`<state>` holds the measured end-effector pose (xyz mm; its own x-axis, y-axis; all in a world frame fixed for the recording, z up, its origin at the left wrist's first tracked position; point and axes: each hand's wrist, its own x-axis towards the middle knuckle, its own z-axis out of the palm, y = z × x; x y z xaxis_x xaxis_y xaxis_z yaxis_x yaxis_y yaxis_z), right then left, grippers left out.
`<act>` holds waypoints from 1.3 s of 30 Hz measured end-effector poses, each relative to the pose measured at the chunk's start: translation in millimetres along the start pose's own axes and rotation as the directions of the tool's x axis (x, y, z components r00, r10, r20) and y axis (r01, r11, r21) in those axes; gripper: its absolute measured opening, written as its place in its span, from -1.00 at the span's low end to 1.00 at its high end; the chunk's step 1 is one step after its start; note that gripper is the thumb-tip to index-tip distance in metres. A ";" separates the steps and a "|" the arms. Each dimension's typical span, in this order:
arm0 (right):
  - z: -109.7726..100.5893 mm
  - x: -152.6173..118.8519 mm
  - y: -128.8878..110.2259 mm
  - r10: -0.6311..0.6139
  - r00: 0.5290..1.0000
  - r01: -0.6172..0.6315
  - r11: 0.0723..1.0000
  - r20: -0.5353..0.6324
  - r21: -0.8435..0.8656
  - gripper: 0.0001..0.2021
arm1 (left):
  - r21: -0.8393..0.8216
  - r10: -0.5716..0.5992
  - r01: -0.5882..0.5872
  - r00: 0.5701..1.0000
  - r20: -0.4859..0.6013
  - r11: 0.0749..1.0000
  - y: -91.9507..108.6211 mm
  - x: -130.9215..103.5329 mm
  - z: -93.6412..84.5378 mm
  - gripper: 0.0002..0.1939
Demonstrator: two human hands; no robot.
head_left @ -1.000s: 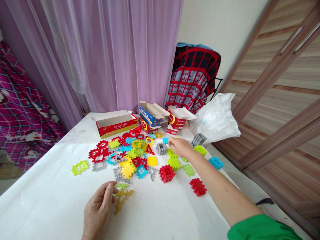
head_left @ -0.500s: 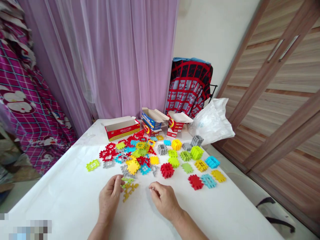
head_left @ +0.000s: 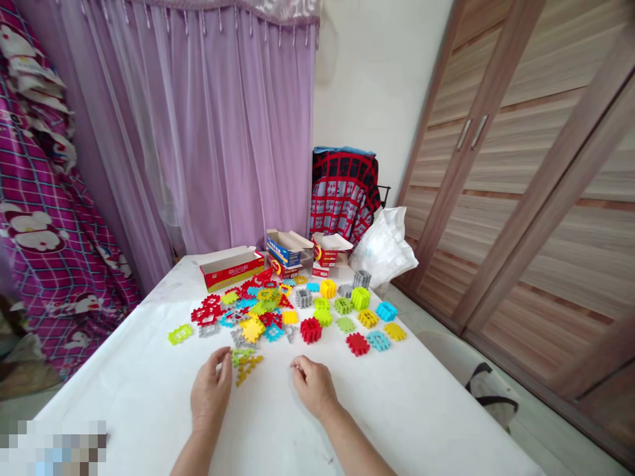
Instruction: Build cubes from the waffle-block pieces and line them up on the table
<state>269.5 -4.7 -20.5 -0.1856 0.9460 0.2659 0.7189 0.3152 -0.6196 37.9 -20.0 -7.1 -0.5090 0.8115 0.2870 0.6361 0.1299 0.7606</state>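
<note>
My left hand (head_left: 211,390) rests on the table with its fingers loosely bent and a gap beside the thumb; nothing shows in it. Right beside its fingertips lies a green openwork plastic piece (head_left: 242,357), and in front of that a mustard-yellow triangular piece (head_left: 249,370). My right hand (head_left: 313,385) lies on the tabletop with its fingers curled in, apart from any piece, and I see nothing held. Beyond the hands spreads a mixed heap of interlocking plastic pieces, among them a yellow square (head_left: 253,328). A red stack (head_left: 311,330) stands ahead of my right hand.
Stacks sorted by colour stand at the right, including a lime one (head_left: 360,299) and a blue one (head_left: 386,311). Behind are a long red box (head_left: 233,272), a blue box (head_left: 285,251) and a white plastic bag (head_left: 381,248). A lone lime frame (head_left: 179,334) lies at left.
The camera view has tilted up and turned right, so the table's contents appear shifted left. Both hands stay in nearly the same places, and the pieces lie as before.
</note>
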 end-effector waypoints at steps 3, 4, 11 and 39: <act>-3.3 -6.6 0.3 0.017 1.000 -0.017 1.000 -0.018 -0.018 -0.75 | 0.097 0.122 -0.123 0.992 0.011 0.988 -14.3 -6.7 0.6 -0.55; -4.3 -8.4 0.5 0.022 1.000 -0.022 1.000 -0.021 -0.021 -0.75 | 0.128 0.171 -0.171 0.985 0.016 0.977 -20.3 -9.3 1.5 -0.54; -6.7 -11.2 0.6 0.034 0.999 -0.035 0.999 -0.041 -0.036 -0.74 | 0.416 0.269 -0.322 0.946 0.183 0.851 -36.1 -31.7 3.5 -0.44; -6.8 -16.0 4.9 0.001 1.000 -0.002 1.000 0.019 0.015 -0.74 | 0.448 0.181 -0.312 0.933 0.310 0.838 -9.7 -8.8 9.9 -0.30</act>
<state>280.5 -18.9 -22.8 -0.1974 0.9477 0.2508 0.7090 0.3147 -0.6311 41.9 -22.8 -22.8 -0.1798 0.9576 0.2252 0.9513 0.1110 0.2875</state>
